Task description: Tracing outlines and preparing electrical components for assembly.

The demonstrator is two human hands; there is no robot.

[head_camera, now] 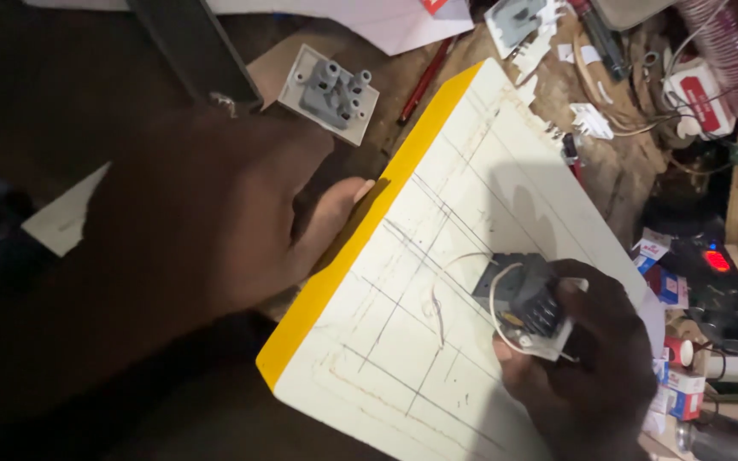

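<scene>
A white board [437, 256] with a yellow edge and pencil lines lies tilted across the middle. My left hand [232, 205] grips its yellow left edge, thumb pressed on the rim. My right hand [591, 367] holds a grey switch unit [527, 294] with a white faceplate against the board's right side. A thin white wire [497, 290] loops from the unit over the board.
A second white faceplate with grey back parts [330, 90] lies face down at the top. A red pen [427, 77], paper scraps, small red-and-white boxes [672, 388], cables and clutter crowd the bench to the right.
</scene>
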